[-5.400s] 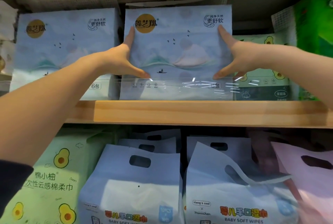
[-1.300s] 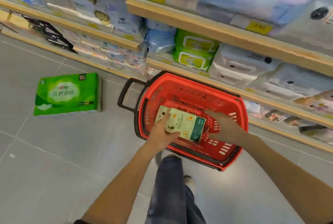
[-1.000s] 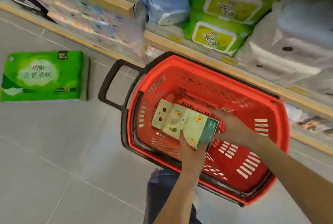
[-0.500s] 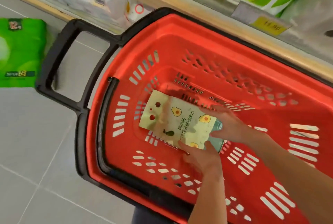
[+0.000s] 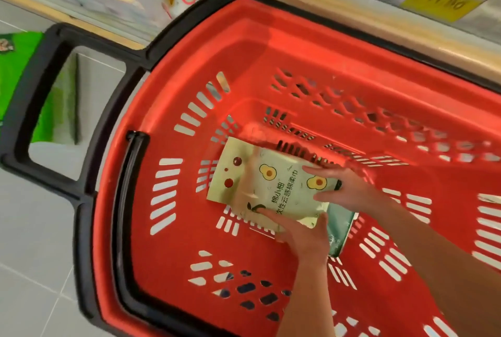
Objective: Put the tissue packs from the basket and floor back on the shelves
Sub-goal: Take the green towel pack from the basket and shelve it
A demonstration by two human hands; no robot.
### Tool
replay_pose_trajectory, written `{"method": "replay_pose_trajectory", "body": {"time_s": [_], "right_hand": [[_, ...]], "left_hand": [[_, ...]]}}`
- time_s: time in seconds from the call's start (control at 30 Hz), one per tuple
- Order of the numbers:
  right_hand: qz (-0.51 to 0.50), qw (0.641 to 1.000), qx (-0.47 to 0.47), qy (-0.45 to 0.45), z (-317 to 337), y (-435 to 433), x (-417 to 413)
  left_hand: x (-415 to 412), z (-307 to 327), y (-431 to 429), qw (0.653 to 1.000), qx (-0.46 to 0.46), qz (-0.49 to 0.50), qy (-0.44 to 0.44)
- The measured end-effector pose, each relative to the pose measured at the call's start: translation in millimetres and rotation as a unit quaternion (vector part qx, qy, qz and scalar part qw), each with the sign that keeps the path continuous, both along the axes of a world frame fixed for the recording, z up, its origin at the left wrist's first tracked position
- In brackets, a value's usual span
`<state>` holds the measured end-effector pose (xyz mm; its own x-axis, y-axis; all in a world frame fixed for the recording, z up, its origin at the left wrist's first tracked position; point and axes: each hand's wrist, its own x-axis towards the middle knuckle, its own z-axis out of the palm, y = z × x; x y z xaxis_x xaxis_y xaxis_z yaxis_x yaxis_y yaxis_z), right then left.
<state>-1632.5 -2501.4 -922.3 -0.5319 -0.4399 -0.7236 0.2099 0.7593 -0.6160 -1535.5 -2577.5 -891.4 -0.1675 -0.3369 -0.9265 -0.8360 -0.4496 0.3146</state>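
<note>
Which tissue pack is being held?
The pale avocado-print pack in the red basket, held by the left hand and right hand; the bright green pack lies outside on the floor.

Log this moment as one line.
pale tissue pack: in red basket | left hand: holds it | right hand: holds it | green pack: on floor

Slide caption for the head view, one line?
Left hand and right hand hold an avocado-print tissue pack inside the red basket; a green pack lies on the floor.
</note>
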Motion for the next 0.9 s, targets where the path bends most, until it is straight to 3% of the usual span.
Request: {"method": "replay_pose_trajectory", "body": {"time_s": [0.2,0.43,0.63,0.9], "right_hand": [[0.062,0.997,0.037,0.019,-2,3,2],[0.095,0.991,0.082,0.049,28,-3,4],[0.047,0.995,0.062,0.069,91,12,7],[0.021,0.989,0.054,0.133,199,24,14]], "left_hand": [[-6,-2,-5,0.999,0.01,0.039,-0.028],[-6,21,-10,0.998,0.006,-0.014,-0.061],[-1,71,-19,0.987,-0.032,-0.16,-0.005],[7,169,-18,0.973,-0.059,-0.213,0.071]]}}
